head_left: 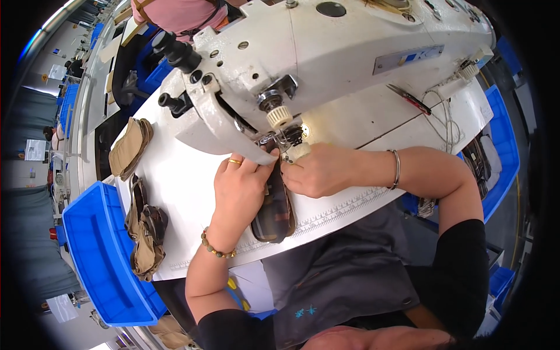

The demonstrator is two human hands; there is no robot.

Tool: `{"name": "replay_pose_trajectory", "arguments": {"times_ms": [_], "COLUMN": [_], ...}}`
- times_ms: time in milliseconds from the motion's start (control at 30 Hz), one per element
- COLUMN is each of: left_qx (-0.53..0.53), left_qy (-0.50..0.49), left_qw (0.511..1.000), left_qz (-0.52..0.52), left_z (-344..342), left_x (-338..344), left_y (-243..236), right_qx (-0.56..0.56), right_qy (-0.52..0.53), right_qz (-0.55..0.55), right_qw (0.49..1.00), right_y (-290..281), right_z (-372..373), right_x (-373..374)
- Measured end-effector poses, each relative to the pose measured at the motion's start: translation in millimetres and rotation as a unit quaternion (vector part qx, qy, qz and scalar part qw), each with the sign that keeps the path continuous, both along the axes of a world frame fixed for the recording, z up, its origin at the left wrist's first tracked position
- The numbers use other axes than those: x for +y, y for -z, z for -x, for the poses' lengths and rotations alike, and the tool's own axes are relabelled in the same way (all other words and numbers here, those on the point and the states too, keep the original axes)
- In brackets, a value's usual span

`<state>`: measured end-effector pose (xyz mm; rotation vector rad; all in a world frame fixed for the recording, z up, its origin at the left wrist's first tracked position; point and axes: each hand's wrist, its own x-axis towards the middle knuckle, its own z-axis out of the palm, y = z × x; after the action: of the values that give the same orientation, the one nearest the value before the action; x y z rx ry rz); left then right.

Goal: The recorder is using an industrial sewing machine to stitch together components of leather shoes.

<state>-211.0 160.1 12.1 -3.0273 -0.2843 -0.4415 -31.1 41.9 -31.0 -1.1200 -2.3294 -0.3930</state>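
Note:
A long, dark plaid fabric piece (274, 217) with a brown edge lies on the white table, its far end beneath the needle area of a sewing machine (338, 64). My left hand (240, 185) is at the fabric's left side, fingers bent, with thumb and index finger gripping it close to the presser foot. On the other side, my right hand (321, 170) is closed, its fingertips pinching the fabric's right edge beside a cream knob (300, 151). The fingers partly hide the fabric's far end, and the machine head covers part of the needle area.
Folded tan fabric pieces (131, 147) and a stack of brown pieces (147, 236) lie at the left edge. A blue bin (99, 256) stands beyond them; another blue bin (506, 157) is at right. Thread snips (409, 98) rest behind my right arm.

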Motion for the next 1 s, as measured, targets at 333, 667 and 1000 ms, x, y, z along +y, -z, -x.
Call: {"name": "replay_pose_trajectory", "arguments": {"times_ms": [333, 667, 1000], "left_qx": [-0.018, -0.01, 0.128], "left_qy": [-0.012, -0.046, 0.036], "left_qw": [1.0, 0.998, 0.976], "left_qz": [0.022, 0.051, 0.175], "left_z": [-4, -5, 23], "left_x": [4, 2, -39], "left_y": [4, -2, -40], "right_qx": [-0.007, 0.009, -0.009], "right_qy": [0.008, 0.042, -0.018], "right_qz": [0.006, 0.003, -0.019], "right_qw": [1.0, 0.999, 1.0], "right_y": [6, -7, 5], "right_z": [-4, -6, 19], "right_x": [3, -1, -19]}}
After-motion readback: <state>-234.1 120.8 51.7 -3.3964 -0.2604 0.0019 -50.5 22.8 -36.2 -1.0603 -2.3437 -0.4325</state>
